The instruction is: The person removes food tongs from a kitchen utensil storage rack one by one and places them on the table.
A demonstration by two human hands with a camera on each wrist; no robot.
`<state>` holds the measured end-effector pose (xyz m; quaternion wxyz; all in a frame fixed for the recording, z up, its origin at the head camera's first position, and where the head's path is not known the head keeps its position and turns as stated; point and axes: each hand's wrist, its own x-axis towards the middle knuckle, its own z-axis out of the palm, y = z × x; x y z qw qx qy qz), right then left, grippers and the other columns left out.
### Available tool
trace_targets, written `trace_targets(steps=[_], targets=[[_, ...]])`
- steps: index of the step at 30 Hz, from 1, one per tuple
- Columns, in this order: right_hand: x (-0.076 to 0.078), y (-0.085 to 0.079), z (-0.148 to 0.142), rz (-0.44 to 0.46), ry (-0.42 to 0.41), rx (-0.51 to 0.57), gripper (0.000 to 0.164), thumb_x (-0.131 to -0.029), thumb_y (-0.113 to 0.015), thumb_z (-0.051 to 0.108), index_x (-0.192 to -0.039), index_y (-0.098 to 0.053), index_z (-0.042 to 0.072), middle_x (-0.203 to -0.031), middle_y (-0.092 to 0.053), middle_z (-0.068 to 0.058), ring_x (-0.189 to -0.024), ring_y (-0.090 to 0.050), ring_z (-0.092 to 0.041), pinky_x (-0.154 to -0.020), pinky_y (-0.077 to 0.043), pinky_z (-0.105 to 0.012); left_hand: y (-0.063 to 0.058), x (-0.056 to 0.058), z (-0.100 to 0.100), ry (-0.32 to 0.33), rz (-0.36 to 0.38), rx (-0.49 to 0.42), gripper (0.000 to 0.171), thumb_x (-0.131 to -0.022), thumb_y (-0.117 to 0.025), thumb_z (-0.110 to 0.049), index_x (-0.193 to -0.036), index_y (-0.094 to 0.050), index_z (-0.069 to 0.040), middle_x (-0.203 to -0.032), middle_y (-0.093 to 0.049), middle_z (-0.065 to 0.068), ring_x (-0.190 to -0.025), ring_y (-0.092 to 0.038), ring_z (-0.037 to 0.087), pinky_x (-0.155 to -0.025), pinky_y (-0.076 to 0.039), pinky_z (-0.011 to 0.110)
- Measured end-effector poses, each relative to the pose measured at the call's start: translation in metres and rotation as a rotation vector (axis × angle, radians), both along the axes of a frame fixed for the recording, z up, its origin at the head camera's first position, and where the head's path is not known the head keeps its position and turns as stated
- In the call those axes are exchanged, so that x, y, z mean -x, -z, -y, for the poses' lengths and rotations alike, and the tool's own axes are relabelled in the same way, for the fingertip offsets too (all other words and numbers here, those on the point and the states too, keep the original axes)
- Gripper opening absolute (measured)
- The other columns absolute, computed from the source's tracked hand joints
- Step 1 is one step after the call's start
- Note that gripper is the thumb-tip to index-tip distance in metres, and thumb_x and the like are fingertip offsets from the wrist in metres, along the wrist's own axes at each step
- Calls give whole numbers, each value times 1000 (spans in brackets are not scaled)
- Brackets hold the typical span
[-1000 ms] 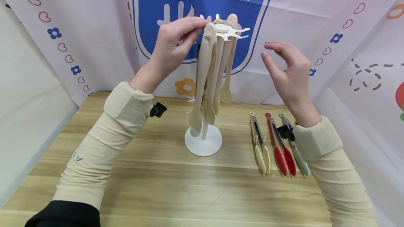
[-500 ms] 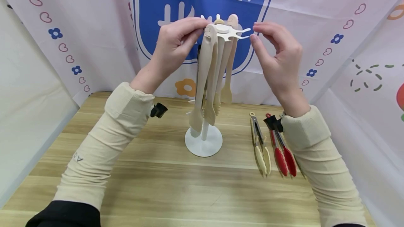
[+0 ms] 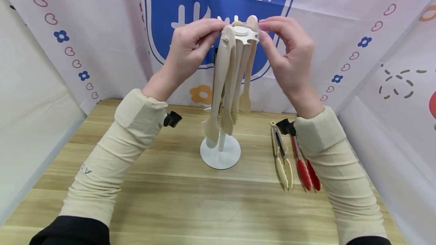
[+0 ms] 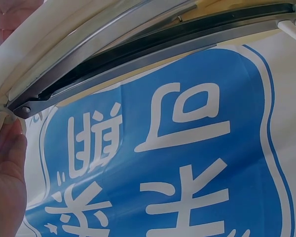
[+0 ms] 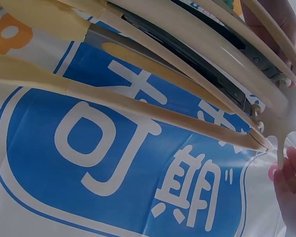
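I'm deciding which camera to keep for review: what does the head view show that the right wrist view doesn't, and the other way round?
Only the head view: the round base of the white stand, and the yellow tongs and red tongs lying on the wooden table.

Only the right wrist view: the large character with a closed loop on the blue sign.

Both: the hanging pale utensils, the sign itself, an orange flower, and both the left hand and right hand.

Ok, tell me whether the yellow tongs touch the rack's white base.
Apart: the head view shows bare table between the yellow tongs and the white base.
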<state>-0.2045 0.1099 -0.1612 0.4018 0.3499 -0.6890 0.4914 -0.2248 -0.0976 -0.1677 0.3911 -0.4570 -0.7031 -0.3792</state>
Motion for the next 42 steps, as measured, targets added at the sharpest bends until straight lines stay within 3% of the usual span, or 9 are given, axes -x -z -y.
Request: trace_targets(steps=[4, 9, 11, 17, 21, 26, 29, 35, 42], targets=[[3, 2, -1, -23, 61, -43, 12, -84, -61, 3, -87, -67, -7, -94, -66, -13, -93, -58, -13, -88, -46, -26, 1, 0, -1, 9, 4, -4, 21, -92, -48, 2, -104, -63, 9, -105, -64, 19, -107, -57, 21, -99, -40, 26], [8, 6, -2, -59, 68, -43, 12, -84, -61, 5, -82, -69, -5, -88, -68, -12, -89, -61, -17, -85, -48, -26, 2, -1, -2, 22, 9, -11, 21, -91, -48, 2, -105, -63, 10, -106, -64, 20, -108, -57, 20, -98, -41, 27], [8, 7, -2, -71, 65, -43, 12, -84, -62, 5, -82, -70, -4, -88, -68, -12, -89, -61, -17, -85, -48, -27, 2, -3, -3, 30, 50, -25, 22, -91, -49, 2, -106, -62, 9, -107, -63, 19, -108, -56, 18, -97, -42, 28], [8, 7, -2, -95, 50, -36, 10, -83, -63, 3, -82, -70, -4, -87, -69, -12, -88, -62, -18, -84, -48, -28, 5, -14, -5, 84, 263, -114, 27, -92, -48, 2, -117, -56, 8, -122, -56, 14, -114, -50, 11, -97, -42, 29], [8, 7, -1, -106, 53, -30, 10, -83, -63, 3, -82, -70, -4, -86, -69, -12, -87, -62, -18, -83, -49, -28, 8, -21, -5, 97, 284, -180, 32, -92, -47, 2, -123, -49, 8, -132, -47, 14, -123, -42, 11, -102, -37, 29], [7, 8, -1, -103, 63, -23, 10, -83, -63, 3, -82, -70, -3, -86, -69, -12, -87, -62, -18, -82, -49, -27, 24, -27, -2, 88, 292, -283, 34, -90, -49, 3, -123, -46, 10, -127, -48, 18, -117, -47, 17, -100, -39, 32], [7, 8, -1, -99, 66, -22, 9, -83, -63, 2, -82, -70, -3, -86, -69, -12, -87, -62, -19, -83, -49, -27, 38, -32, 1, 93, 338, -322, 33, -88, -50, 3, -120, -47, 11, -121, -50, 20, -110, -50, 23, -97, -42, 33], [7, 7, 0, -87, 74, -8, 8, -82, -63, 0, -81, -70, -4, -86, -69, -14, -86, -62, -21, -83, -48, -27, 60, -42, 2, 92, 475, -302, 32, -88, -52, 1, -118, -47, 10, -116, -53, 18, -106, -51, 28, -95, -44, 32], [7, 7, -1, -93, 79, -7, 9, -82, -63, 1, -81, -70, -3, -85, -69, -13, -85, -62, -20, -83, -48, -27, 77, -39, 4, 157, 586, -240, 33, -86, -55, 5, -118, -46, 10, -115, -52, 18, -102, -53, 22, -92, -46, 33]])
